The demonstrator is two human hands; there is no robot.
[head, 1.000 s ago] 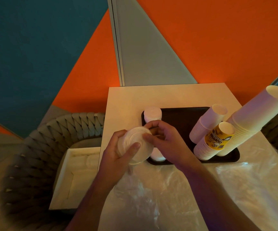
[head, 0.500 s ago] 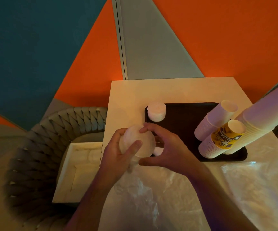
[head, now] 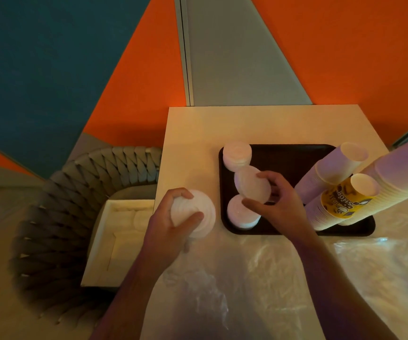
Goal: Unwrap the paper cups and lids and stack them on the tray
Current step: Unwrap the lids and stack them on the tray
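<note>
My left hand [head: 171, 224] grips a stack of white lids [head: 198, 214] over the table's left edge, just left of the dark tray [head: 293, 158]. My right hand [head: 279, 204] holds a smaller bunch of white lids [head: 250, 186] tilted above the tray's left side. Two short lid stacks stand on the tray: one at the back left corner [head: 237, 155], one at the front left [head: 241, 214]. Tall stacks of paper cups [head: 330, 173] lean on the tray's right side, one topped by a yellow printed cup [head: 347, 202].
Crumpled clear plastic wrap [head: 222, 290] covers the near part of the pale table [head: 247, 123], with more wrap [head: 382, 266] at the right. A woven grey chair [head: 75, 192] holding a white box [head: 114, 244] stands to the left. Orange and teal wall panels rise behind.
My hands have drawn apart. The right hand took a bunch of lids off the stack and carried it right over the tray; the left hand keeps the others, now further left.
</note>
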